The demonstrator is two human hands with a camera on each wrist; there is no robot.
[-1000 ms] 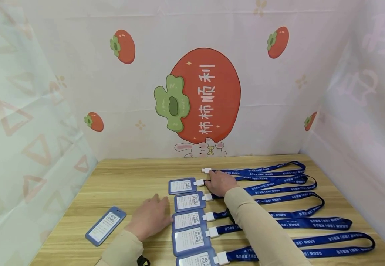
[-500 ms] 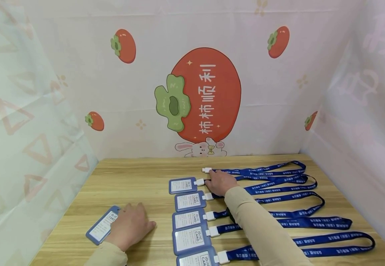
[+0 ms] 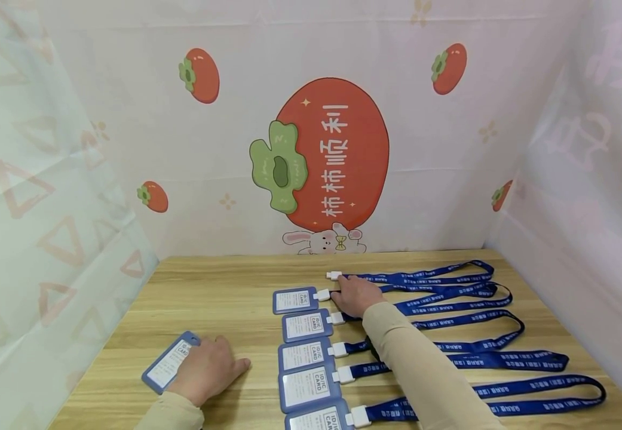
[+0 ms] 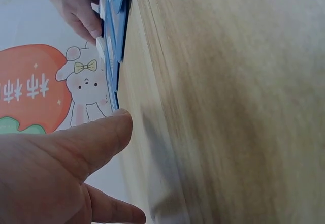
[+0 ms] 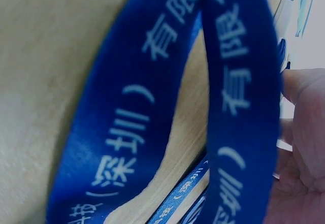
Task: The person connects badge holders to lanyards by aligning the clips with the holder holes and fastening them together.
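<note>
My left hand (image 3: 207,369) lies over the right part of a loose blue ID card holder (image 3: 167,365) at the left of the table. Its thumb points out to the right, away from the holder; in the left wrist view the thumb (image 4: 101,135) and one finger are straight. At the back of the table, my right hand (image 3: 360,295) rests on the blue lanyards, fingertips right at the white clip (image 3: 334,275) of the rearmost lanyard (image 3: 413,278). That clip has no card holder on it. The top card holder (image 3: 294,300) with its clip lies beside the right thumb.
Below the top holder, several blue card holders (image 3: 308,325) lie in a column, with white clips and blue lanyards (image 3: 536,406) stretching right across the wooden table (image 3: 214,280). My right forearm crosses over the lanyards. Printed cloth walls (image 3: 224,149) stand at the back and sides.
My left hand has moved left from beside the column of holders onto the loose card holder, which has shifted very slightly. The right hand stays in place.
</note>
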